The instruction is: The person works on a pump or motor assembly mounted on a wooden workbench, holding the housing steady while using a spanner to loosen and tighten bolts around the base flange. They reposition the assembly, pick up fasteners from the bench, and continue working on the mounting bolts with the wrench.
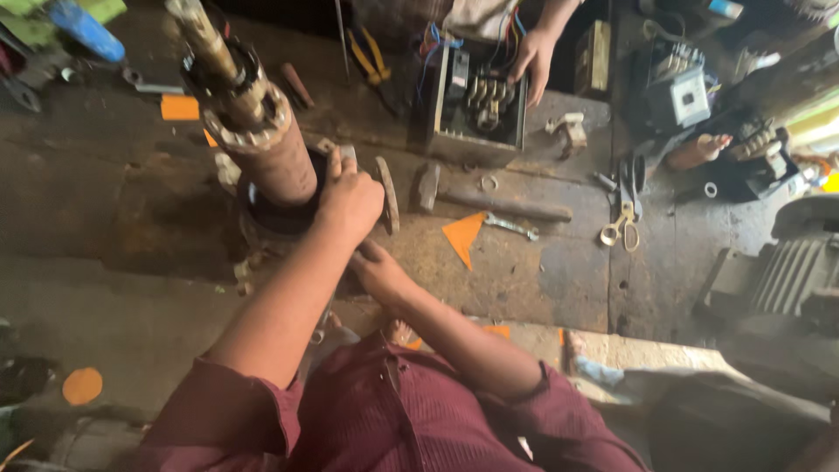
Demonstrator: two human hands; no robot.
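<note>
A rusty cylindrical pump motor with a long shaft stands upright in a black ring base on the dirty workbench. My left hand is a closed fist against the right side of the cylinder's lower end, gripping a small metal tool whose grey tip sticks out above the knuckles. My right hand lies just below it, near the base, with its fingertips hidden under my left forearm. A flat metal disc stands on edge right of my left hand.
Another person's hand rests on an open electrical box at the back. A hammer, a spanner, scissors, yellow pliers and an orange paper triangle lie on the bench. A finned motor sits at right.
</note>
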